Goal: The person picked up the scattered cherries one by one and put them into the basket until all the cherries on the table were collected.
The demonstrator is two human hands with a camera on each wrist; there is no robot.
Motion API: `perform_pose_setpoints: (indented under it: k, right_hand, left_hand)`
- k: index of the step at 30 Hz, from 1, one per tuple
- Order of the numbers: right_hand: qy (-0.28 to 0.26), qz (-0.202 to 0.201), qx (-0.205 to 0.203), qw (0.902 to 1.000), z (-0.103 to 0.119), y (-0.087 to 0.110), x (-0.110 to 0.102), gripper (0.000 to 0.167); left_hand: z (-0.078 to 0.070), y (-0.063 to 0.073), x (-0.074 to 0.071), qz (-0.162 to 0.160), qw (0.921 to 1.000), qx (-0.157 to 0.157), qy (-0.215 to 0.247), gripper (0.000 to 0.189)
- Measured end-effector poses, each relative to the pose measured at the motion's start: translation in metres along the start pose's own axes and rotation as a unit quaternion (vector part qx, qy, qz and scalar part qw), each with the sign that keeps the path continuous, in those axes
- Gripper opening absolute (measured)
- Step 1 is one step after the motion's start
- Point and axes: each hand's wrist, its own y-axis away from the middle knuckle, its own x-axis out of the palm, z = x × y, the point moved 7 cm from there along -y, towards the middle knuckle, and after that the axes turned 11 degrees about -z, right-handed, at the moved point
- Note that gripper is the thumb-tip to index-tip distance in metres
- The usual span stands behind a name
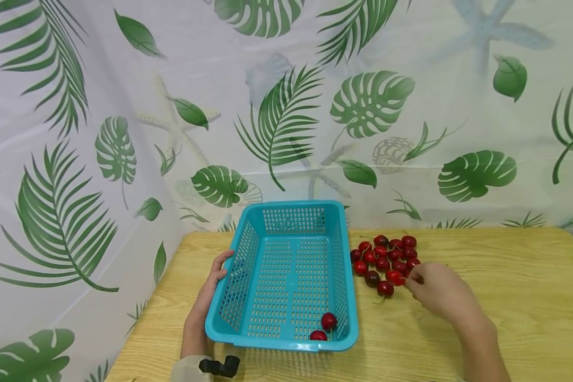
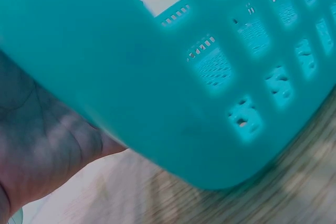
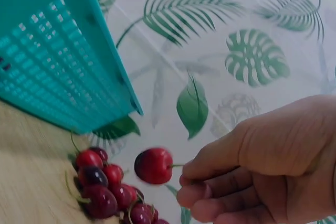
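By its stem, my right hand (image 1: 441, 292) pinches a red cherry (image 3: 155, 166) between thumb and forefinger. In the head view that cherry overlaps the front right of a cluster of dark red cherries (image 1: 382, 263) on the table. Left of the cluster stands a turquoise plastic basket (image 1: 292, 284) with perforated walls. Two cherries (image 1: 329, 321) lie inside it at the near right corner. My left hand (image 1: 206, 297) rests against the basket's left outer side, fingertips at the rim. In the left wrist view the basket wall hides its fingers, while the palm (image 2: 47, 140) shows.
Below everything is a light wooden table (image 1: 515, 297). A white cloth with green leaf prints (image 1: 286, 122) hangs behind the table and along its left side. A black mount (image 1: 219, 366) sits on my left wrist by the basket's near left corner.
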Motion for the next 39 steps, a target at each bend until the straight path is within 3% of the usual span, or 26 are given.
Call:
perform_pose_setpoints:
  k: [6, 13, 22, 24, 27, 32, 39]
  right_hand:
    - [0.002, -0.054, -0.044, 0.9976, 0.049, 0.002, 0.005, 0.011]
    - [-0.011, -0.069, -0.044, 0.9966, 0.091, 0.010, 0.021, 0.008]
    - [0.002, -0.075, -0.073, 0.9945, 0.118, 0.014, 0.039, 0.007]
    - [0.010, -0.073, -0.089, 0.9933, 0.123, 0.016, 0.043, 0.009]
    - [0.012, -0.073, -0.140, 0.9874, 0.132, 0.019, 0.052, 0.014]
    - [0.032, -0.078, -0.233, 0.9688, 0.147, 0.025, 0.070, 0.026]
    - [0.091, -0.087, -0.257, 0.9582, 0.154, 0.021, 0.081, 0.030]
  left_hand:
    - [0.005, 0.012, -0.003, 0.004, 0.9984, -0.054, 0.016, 0.045]
    - [0.003, 0.012, -0.001, 0.002, 0.9983, -0.057, 0.011, 0.048]
    - [0.005, 0.009, -0.001, 0.003, 0.9986, -0.052, 0.005, 0.049]
    - [0.004, 0.006, -0.001, -0.002, 0.9992, -0.039, 0.004, 0.046]
    - [0.004, 0.004, -0.001, -0.009, 0.9992, -0.039, 0.000, 0.047]
    - [0.005, 0.009, -0.001, 0.000, 0.9986, -0.053, 0.000, 0.049]
    - [0.003, 0.010, -0.001, 0.004, 0.9989, -0.047, 0.006, 0.049]
